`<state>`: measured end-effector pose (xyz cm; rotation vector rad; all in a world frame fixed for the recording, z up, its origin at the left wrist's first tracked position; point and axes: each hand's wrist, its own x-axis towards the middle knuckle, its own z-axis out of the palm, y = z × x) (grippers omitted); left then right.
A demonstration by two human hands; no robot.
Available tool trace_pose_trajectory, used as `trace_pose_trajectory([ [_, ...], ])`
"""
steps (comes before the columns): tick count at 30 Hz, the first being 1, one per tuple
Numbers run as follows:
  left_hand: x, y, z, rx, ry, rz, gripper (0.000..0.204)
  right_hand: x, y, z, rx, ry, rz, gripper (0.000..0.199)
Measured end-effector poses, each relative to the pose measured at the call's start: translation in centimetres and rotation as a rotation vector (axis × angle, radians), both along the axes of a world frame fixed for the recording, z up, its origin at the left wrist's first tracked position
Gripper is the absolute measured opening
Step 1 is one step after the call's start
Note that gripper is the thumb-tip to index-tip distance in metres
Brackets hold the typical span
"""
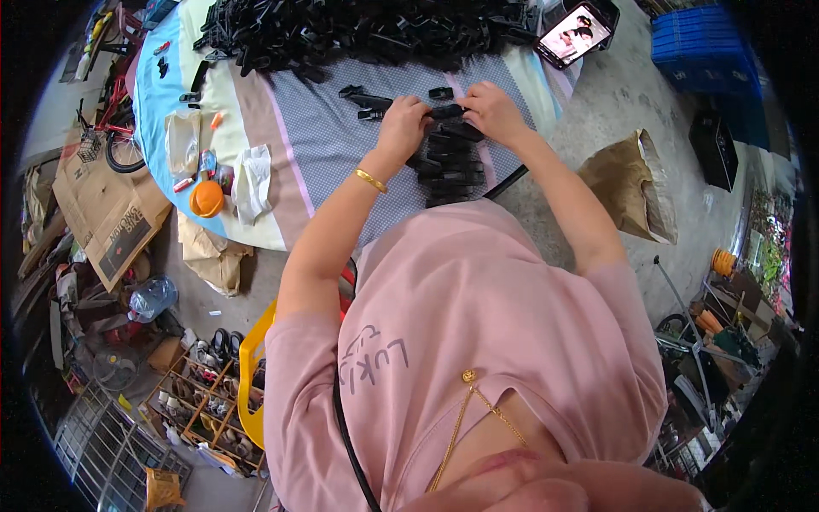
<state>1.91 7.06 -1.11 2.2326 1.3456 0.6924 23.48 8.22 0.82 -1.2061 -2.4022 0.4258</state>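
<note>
Here, your left hand [403,119] and right hand [490,109] pinched one black plastic part [445,111] between closed fingers. It sat just above the stacked row [450,166], handy for adding.

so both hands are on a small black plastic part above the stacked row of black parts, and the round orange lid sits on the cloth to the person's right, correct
Not quite. The round orange lid lies on the cloth to the person's left, not the right, as the head view shows. The rest holds: the left hand and right hand both grip a small black plastic part above the stacked row of black parts.
</note>
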Motion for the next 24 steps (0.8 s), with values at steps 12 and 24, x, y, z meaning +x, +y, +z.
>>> trace_pose_trajectory([
  [12, -2.4, 0.9, 2.2, 0.172, 0.039, -0.144, 0.014, -1.5, 0.6, 0.6, -0.182, -0.054, -0.132, 0.023],
  [24, -5.8, 5.1, 2.6, -0.297, 0.218, 0.081, 0.02, -4.0, 2.4, -1.0, -0.193, 0.125, -0.212, 0.029],
])
